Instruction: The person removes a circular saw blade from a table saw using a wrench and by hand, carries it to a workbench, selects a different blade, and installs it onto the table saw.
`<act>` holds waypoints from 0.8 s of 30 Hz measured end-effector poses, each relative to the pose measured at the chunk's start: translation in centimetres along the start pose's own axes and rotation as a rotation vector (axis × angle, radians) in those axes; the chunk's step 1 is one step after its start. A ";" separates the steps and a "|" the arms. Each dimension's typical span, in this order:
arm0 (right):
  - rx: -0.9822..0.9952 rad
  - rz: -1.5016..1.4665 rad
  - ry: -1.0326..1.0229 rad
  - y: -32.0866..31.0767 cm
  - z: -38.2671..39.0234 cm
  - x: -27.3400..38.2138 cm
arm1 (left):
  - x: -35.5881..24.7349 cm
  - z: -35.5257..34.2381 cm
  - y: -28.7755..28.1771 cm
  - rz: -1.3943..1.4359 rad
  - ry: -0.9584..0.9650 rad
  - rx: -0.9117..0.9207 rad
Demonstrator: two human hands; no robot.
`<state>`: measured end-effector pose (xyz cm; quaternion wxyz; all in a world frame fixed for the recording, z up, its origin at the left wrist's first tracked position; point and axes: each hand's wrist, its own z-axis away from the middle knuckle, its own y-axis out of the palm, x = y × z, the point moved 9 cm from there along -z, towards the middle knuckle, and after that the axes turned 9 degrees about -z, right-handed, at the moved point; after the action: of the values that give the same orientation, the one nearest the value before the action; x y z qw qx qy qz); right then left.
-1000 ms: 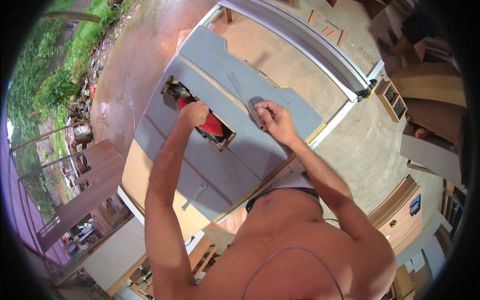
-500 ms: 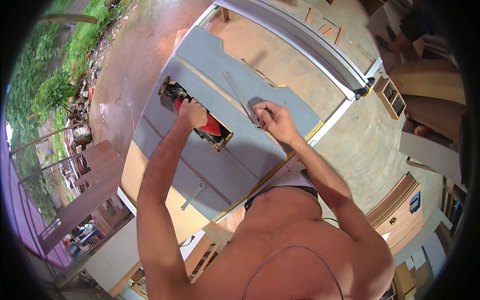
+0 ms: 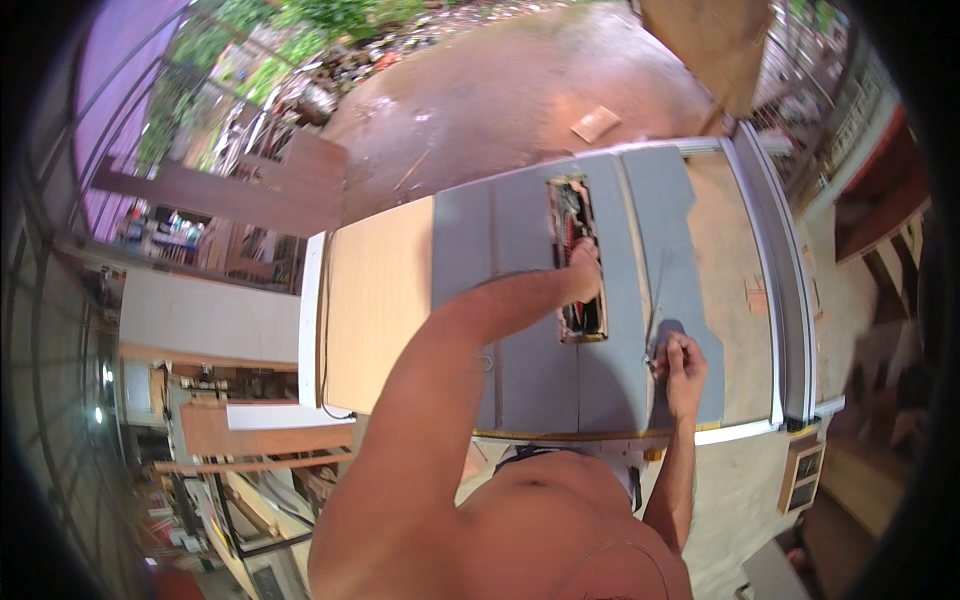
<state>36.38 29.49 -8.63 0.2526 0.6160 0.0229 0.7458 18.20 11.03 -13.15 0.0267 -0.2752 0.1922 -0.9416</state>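
Observation:
A long opening is cut in the grey saw table. Inside it shows a red saw blade, with dark machine parts about it. My left hand reaches down into this opening, closed at the blade; its fingertips are mostly hidden. On the grey top to the right lies a long wrench. Beside the wrench's near end, my right hand is closed, thumb against fingers. Whatever it may pinch is too small to make out. A second wrench's ring end shows left of the opening, partly behind my left arm.
A pale wooden board extends the table to the left. On the right runs a long metal rail. A compartmented wooden box sits below the rail's near end. Stacked boards and frames crowd the lower left.
My view has swung round, so the table now lies squarer before me. My left hand remains in the opening and sits deeper. My right hand stays by the wrench's near end.

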 end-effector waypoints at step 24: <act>-0.014 0.024 0.117 0.6 -0.1 -0.5 | 3.5 -3.0 5.8 0.200 0.024 0.003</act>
<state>36.15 28.78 -8.84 0.2461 0.5696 0.0249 0.7838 13.32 6.14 -15.93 0.1188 -0.2432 0.2177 -0.9377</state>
